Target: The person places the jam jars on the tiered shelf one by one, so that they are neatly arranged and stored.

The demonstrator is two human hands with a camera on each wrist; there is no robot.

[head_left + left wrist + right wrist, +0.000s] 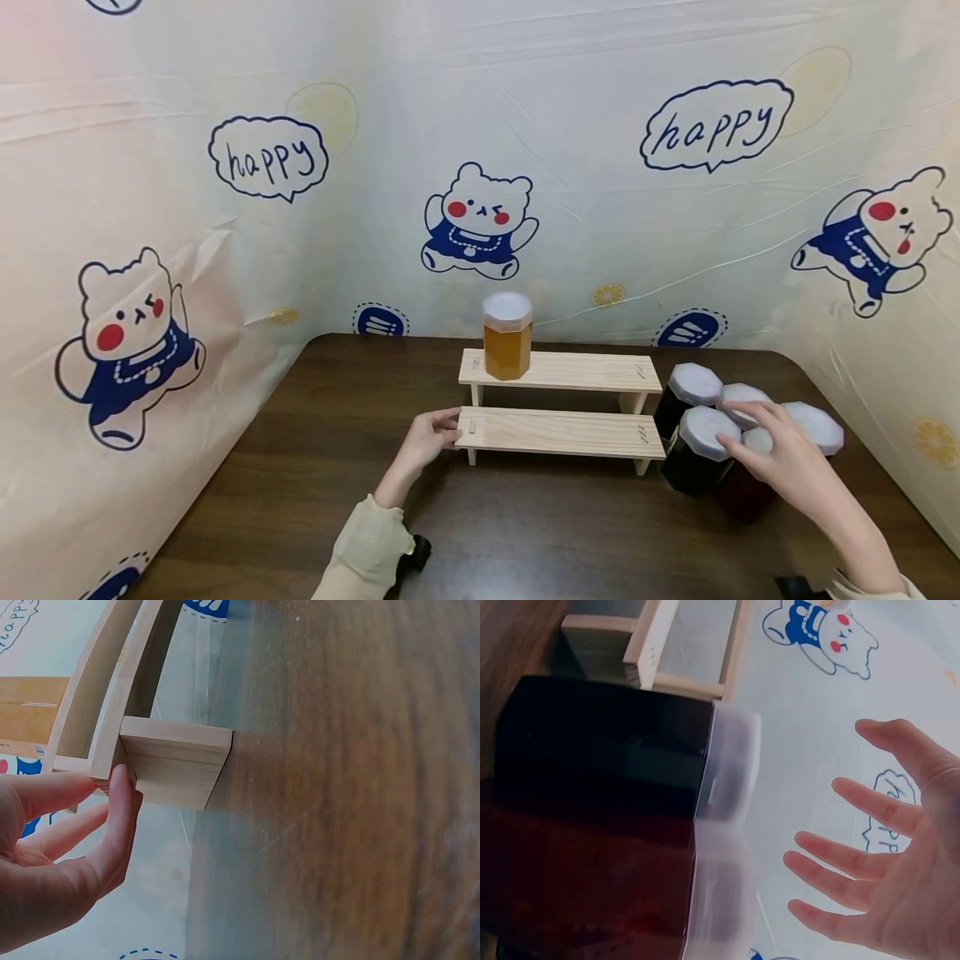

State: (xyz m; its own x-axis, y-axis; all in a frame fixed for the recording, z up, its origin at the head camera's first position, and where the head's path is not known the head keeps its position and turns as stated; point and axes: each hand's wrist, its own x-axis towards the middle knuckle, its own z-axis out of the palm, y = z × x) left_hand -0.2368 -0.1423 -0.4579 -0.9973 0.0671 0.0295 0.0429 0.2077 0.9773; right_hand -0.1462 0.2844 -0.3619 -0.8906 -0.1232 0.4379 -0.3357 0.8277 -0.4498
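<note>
My left hand (426, 437) pinches the left end of the lower step of a two-tier wooden shelf (555, 432). The left wrist view shows its thumb and fingers (120, 806) at the corner of the board. On the upper step, toward the left, stands an amber jar (507, 350) with a white lid. Above a cluster of dark jars to the right of the shelf hovers my right hand (783, 454), its fingers spread. In the right wrist view, this hand (900, 877) is apart from the white lids (731, 761) and holds nothing.
The cluster holds several lidded jars, including a black one (693, 462) at the shelf's right end and another (813, 429) at the far right. All stand on a dark wooden table (300, 500). A printed cloth (360, 208) hangs behind and at both sides.
</note>
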